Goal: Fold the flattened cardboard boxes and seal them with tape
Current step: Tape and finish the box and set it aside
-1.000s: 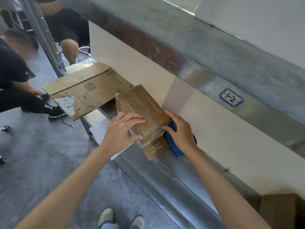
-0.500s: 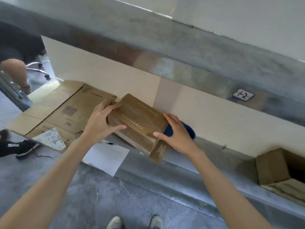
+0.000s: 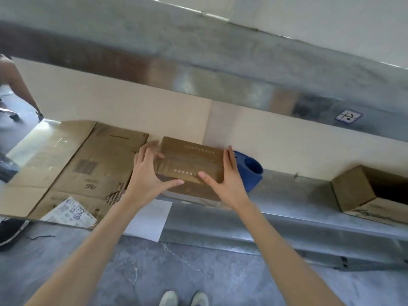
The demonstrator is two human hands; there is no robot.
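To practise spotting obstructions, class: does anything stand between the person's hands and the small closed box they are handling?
Nothing visible does. The left hand and the right hand both touch the box, one at each end. The blue tape dispenser sits past the right hand, beside the box, not between them.

The taped cardboard box [image 3: 192, 161] has been swung round from its skewed, one-corner-forward lie and is now set square to the back edge of the metal bench [image 3: 287, 195], its top level. The left hand [image 3: 146, 175] has been shifted to the box's left end, fingers spread. The right hand [image 3: 227, 182] has been laid flat against the right end, so the blue tape dispenser [image 3: 251, 171] behind it is more exposed. The loose flap at the box's near end is no longer seen.
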